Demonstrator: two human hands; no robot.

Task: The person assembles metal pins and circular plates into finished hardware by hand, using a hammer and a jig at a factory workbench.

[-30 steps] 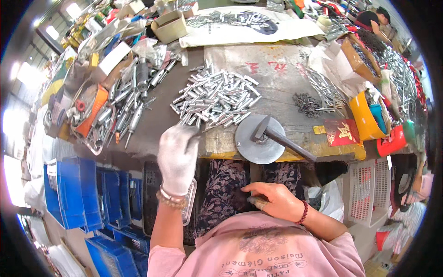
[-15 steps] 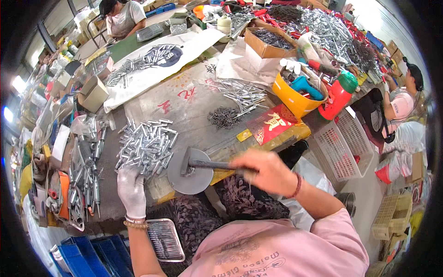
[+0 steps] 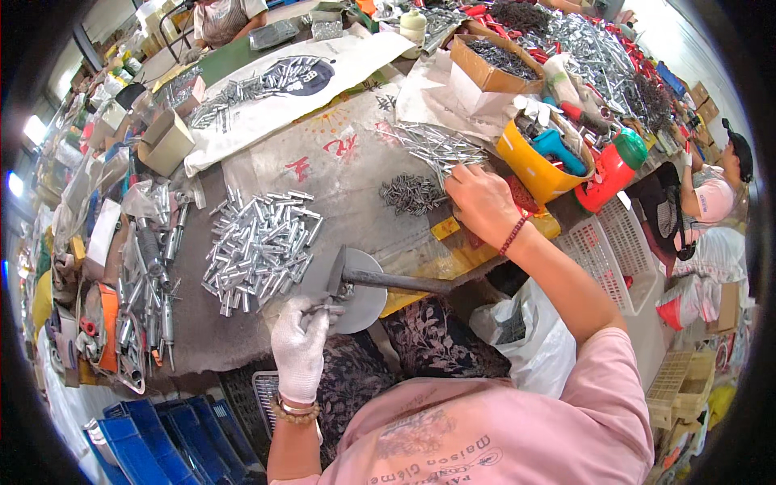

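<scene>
My left hand (image 3: pixel 297 354), in a white glove, pinches a small metal tube (image 3: pixel 326 309) at the near edge of a round grey metal plate (image 3: pixel 369 305). A hammer (image 3: pixel 388 280) lies with its head on that plate, its dark handle pointing right, with no hand on it. My bare right hand (image 3: pixel 487 204) is at the near end of a pile of thin metal rods (image 3: pixel 432 145), fingers curled down; whatever is in its fingertips is hidden. Short dark metal pins (image 3: pixel 411 195) are heaped just left of it. Many short silver tubes (image 3: pixel 263 246) are piled beyond my left hand.
A yellow bucket of tools (image 3: pixel 533 166) and a red bottle with green cap (image 3: pixel 610 174) stand at the right, near a cardboard box (image 3: pixel 497 69). Metal tools (image 3: pixel 153 275) crowd the left. A white plastic crate (image 3: pixel 606 255) is at the right. Two other people sit farther off.
My right hand has let go of the hammer and moved away to the rods. My left hand has come from the tube pile to the plate with a tube.
</scene>
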